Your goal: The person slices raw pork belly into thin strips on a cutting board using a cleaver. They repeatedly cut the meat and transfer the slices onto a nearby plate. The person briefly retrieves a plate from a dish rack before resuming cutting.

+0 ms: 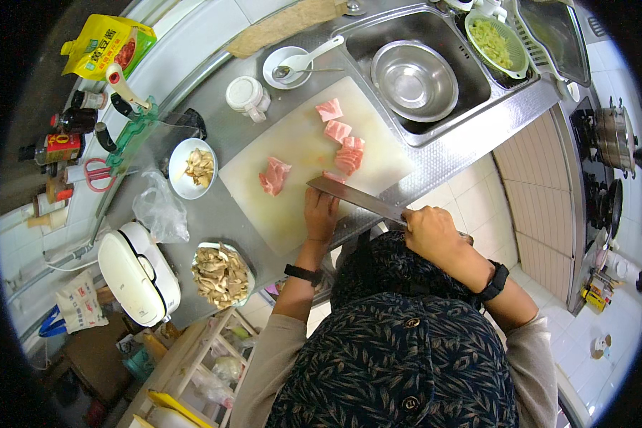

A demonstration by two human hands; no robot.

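Raw pink meat on a white cutting board, with broad-bladed knife

Directions read from the board's centre.
Meat, five portions, all on the board: a sliced stack toward 2 o'clock; single pieces toward 1 and 12; a small heap toward 9; a small piece at 4, close to centre, beside the blade.
Left hand, at 6 o'clock: fingers bent and drawn close together, just beside the blade; tips partly hidden by it, so any hold on the meat cannot be told.
Right hand, at 4 o'clock: fingers closed round the handle of the knife, whose tip points toward 10.
White bowl of pale pieces: 9 o'clock.
Clear plastic bag: between 8 and 9.
White appliance: 8 o'clock, farther out.
Mushrooms, heaped in a container: between 7 and 8.
White lidded mug: between 10 and 11.
Bowl with two spoons: between 11 and 12.
Steel basin, inside the sink: between 1 and 2.
Green colander of chopped vegetable: 2 o'clock.
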